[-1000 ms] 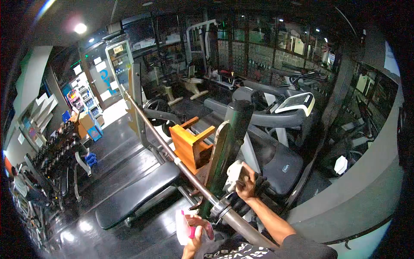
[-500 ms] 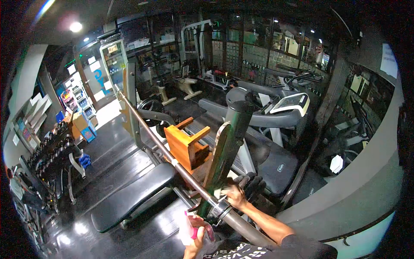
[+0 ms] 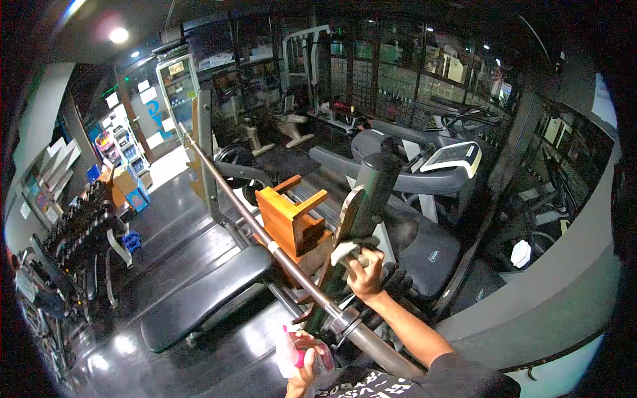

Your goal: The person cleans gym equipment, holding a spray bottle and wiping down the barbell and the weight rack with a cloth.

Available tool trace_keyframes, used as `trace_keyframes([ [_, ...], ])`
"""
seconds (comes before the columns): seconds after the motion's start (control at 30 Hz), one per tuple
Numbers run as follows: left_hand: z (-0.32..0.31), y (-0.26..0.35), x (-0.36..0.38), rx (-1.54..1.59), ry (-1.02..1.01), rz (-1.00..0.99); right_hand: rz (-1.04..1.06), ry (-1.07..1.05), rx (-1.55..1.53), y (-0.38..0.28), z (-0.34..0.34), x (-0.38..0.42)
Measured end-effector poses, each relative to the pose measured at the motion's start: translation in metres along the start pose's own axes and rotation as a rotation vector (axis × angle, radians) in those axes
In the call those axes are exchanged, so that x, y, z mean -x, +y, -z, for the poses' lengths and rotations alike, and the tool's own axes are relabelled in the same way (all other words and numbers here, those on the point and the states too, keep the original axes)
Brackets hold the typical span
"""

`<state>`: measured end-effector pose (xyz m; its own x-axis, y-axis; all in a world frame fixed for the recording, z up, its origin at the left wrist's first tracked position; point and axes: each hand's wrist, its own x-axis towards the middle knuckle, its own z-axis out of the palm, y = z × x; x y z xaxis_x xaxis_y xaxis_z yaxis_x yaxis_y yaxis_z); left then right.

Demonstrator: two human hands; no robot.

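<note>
My right hand (image 3: 366, 273) grips a whitish cloth (image 3: 345, 252), which lies against the dark upright post (image 3: 368, 192) of the bench rack. Below that hand runs the steel barbell (image 3: 265, 239), slanting across the rack, with a collar (image 3: 344, 322) near its close end. Low in the view, my left hand (image 3: 304, 368) is wrapped around a clear plastic bottle with pink parts (image 3: 286, 351), apparently a spray bottle. The bottle is close to the barbell's near end, apart from it.
A black padded bench (image 3: 206, 298) stretches left under the bar. Behind the bar sits an orange wooden stool (image 3: 285, 215). A treadmill (image 3: 431, 172) stands beyond the post. Dumbbells fill a rack (image 3: 83, 225) at far left; a curved grey wall (image 3: 531, 318) borders the right.
My right hand has moved up with the cloth, from beside the barbell to the upright post. My left hand keeps the bottle in nearly the same place.
</note>
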<state>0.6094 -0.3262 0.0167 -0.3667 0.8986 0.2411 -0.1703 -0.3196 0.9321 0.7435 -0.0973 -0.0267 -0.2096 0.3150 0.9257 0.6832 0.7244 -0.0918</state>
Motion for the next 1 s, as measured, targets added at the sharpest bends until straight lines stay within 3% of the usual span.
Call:
trace_keyframes([
  [0.03,-0.001,0.001,0.001,0.0,0.003,0.005,0.022,-0.029,-0.027,0.001,0.0,0.016],
  [0.1,-0.005,0.004,-0.003,-0.024,0.092,0.064,0.039,-0.28,-0.126,0.012,-0.003,0.063],
  [0.17,-0.003,0.01,-0.012,-0.4,-0.046,-0.095,0.119,-0.352,-0.127,0.001,0.015,0.066],
  [0.23,0.002,0.0,-0.009,-0.342,-0.176,0.068,0.13,-0.394,-0.141,-0.003,0.031,0.054],
  [0.3,-0.004,0.001,-0.007,-0.337,-0.159,0.102,0.054,-0.489,-0.24,-0.002,0.046,0.028],
  [0.37,0.0,-0.012,-0.004,-0.253,-0.167,0.152,0.152,-0.216,-0.299,0.008,0.049,0.003],
  [0.43,-0.003,-0.007,-0.006,-0.269,-0.158,0.136,0.028,0.006,-0.244,0.006,0.05,-0.024],
  [0.5,-0.002,-0.005,-0.008,-0.317,-0.177,0.156,-0.111,-0.014,-0.051,0.0,0.047,-0.054],
  [0.53,-0.002,-0.004,-0.008,-0.319,-0.18,0.156,-0.162,-0.108,-0.091,-0.011,0.052,-0.07],
  [0.57,-0.003,-0.005,-0.007,-0.293,-0.174,0.177,-0.202,-0.052,-0.094,-0.009,0.034,-0.057],
  [0.67,-0.001,-0.005,-0.007,-0.308,-0.175,0.182,-0.068,-0.031,-0.034,-0.004,0.01,-0.011],
  [0.73,0.001,-0.007,-0.007,-0.349,-0.174,0.164,-0.063,-0.226,-0.115,0.004,-0.001,0.043],
  [0.83,0.003,-0.009,-0.007,-0.413,-0.198,0.075,0.121,-0.335,-0.163,0.005,0.015,0.069],
  [0.9,0.003,-0.003,-0.007,-0.373,-0.219,0.058,0.0,-0.582,-0.341,0.005,0.037,0.057],
  [1.0,0.006,-0.006,-0.004,-0.301,-0.141,0.111,0.072,-0.478,-0.388,0.019,0.04,0.034],
])
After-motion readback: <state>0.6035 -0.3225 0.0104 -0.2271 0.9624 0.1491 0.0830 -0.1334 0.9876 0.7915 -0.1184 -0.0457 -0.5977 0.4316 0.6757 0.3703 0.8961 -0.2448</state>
